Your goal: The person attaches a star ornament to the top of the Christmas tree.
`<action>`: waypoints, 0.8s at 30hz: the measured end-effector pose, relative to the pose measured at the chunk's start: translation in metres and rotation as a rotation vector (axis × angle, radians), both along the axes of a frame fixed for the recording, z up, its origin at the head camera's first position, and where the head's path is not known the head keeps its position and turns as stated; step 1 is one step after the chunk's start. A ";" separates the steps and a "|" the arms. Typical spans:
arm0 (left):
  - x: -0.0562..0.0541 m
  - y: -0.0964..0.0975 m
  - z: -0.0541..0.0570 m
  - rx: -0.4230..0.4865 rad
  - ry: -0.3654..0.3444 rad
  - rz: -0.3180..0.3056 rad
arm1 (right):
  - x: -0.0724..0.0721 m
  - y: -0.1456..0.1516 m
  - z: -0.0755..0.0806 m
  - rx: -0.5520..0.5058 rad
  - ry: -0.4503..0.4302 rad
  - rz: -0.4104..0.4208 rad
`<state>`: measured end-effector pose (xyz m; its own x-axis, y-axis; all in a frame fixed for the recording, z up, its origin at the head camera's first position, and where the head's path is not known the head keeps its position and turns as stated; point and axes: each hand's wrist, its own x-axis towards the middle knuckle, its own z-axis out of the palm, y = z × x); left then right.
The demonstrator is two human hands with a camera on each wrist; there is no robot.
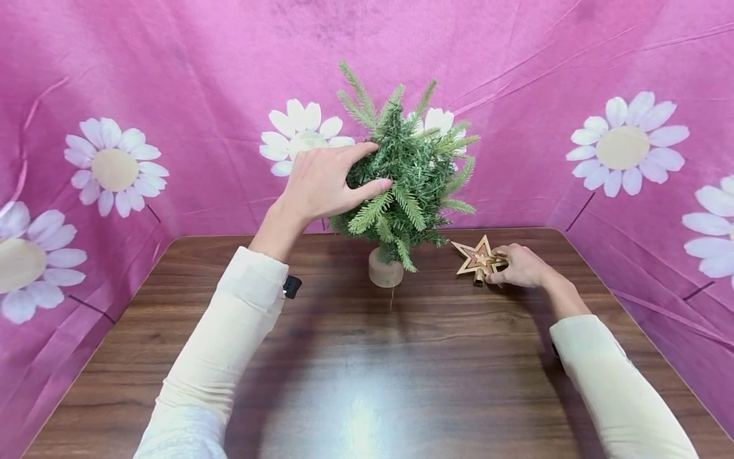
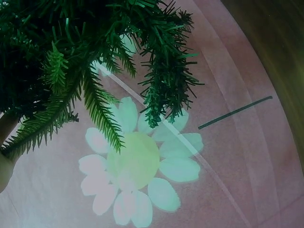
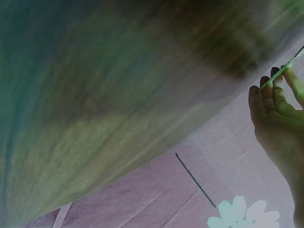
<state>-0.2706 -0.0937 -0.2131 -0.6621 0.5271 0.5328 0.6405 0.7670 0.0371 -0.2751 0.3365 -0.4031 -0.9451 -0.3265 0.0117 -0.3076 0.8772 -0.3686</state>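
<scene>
A small artificial Christmas tree (image 1: 410, 172) stands upright on its pale round base (image 1: 385, 269) near the back of the table. My left hand (image 1: 323, 182) grips its upper left side, thumb in front of the branches and fingertips partly hidden among the needles. Green branches (image 2: 99, 102) fill the top of the left wrist view. To the right of the tree, my right hand (image 1: 522, 266) pinches a gold star tree topper (image 1: 477, 256) by its right side, low over the table. In the right wrist view the star's thin edge (image 3: 285, 68) shows at the fingertips.
The dark wooden table (image 1: 367, 357) stretches toward the front. Close behind it and along both sides hangs a pink cloth (image 1: 218, 76) printed with white daisies. A thin strand (image 1: 392, 299) trails from the tree's base.
</scene>
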 end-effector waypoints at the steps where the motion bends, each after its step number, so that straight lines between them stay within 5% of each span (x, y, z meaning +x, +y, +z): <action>1: 0.000 0.000 0.000 0.001 0.003 0.000 | 0.000 0.000 0.001 -0.001 0.009 -0.004; 24: 0.000 -0.004 -0.005 0.004 0.092 -0.066 | 0.012 -0.007 0.018 -0.068 0.176 -0.156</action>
